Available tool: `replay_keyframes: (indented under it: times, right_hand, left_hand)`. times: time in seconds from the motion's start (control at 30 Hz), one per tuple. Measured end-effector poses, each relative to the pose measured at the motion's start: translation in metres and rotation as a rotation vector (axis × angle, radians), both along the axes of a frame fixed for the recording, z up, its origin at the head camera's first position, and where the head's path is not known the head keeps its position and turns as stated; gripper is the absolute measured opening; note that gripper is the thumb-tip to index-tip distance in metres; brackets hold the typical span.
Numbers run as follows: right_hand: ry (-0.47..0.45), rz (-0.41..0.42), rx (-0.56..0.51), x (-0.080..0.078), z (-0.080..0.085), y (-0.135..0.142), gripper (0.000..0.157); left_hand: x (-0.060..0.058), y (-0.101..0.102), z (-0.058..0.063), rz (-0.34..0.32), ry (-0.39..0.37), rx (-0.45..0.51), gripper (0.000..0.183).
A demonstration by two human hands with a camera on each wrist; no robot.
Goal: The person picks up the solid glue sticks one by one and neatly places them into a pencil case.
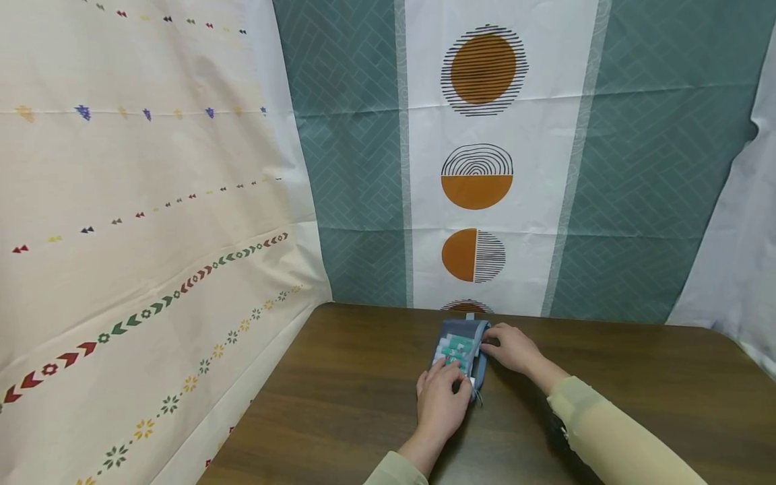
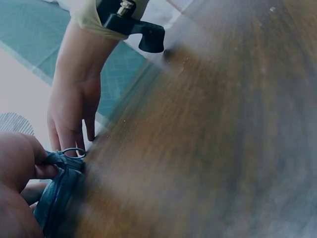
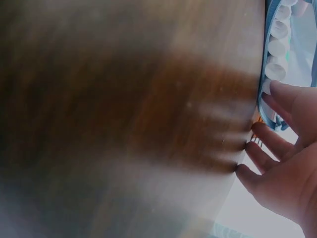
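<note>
A blue zip pouch (image 1: 465,329) with a see-through upper face lies on the table, its zipped side gaping toward the right. Inside are several white-and-green rolled tubes (image 1: 456,347); their round white ends (image 3: 276,68) line up along the opening in the right wrist view. At the near end, my left hand (image 1: 441,399) lies over the pouch and grips its edge close to the zipper ring (image 2: 74,152). My right hand (image 1: 514,347) is at the far right edge, thumb and index finger at the rim beside the last tube, the other fingertips touching down beyond it.
The brown wooden table (image 1: 339,397) extends to both sides of the pouch. Behind it hangs a green-and-white cloth (image 1: 358,168) with orange circles. A cream patterned cloth (image 1: 151,236) covers the left side.
</note>
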State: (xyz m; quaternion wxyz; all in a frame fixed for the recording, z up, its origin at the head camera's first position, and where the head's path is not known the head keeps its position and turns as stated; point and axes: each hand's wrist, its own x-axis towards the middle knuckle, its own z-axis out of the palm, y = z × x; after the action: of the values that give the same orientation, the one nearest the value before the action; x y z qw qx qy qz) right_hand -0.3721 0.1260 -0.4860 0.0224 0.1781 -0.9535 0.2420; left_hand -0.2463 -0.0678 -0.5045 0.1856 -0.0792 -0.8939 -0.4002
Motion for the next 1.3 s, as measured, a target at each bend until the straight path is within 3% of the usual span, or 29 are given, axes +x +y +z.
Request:
replay_keyframes:
  times: [0.7,0.93,1.3]
  right_hand:
    - [-0.020,0.006,0.034,0.007,0.007,-0.004,0.028]
    - [-0.057,-0.005,0.024,0.005,0.002,-0.002,0.030]
    - [-0.004,0.040,-0.007,0.012,-0.001,0.009,0.034]
  left_hand:
    - [0.004,0.002,0.003,-0.003,-0.009,0.003,0.020]
    - [0.003,0.002,0.002,-0.008,-0.010,0.001,0.020]
    - [0.001,-0.001,0.001,-0.004,-0.011,0.005,0.015]
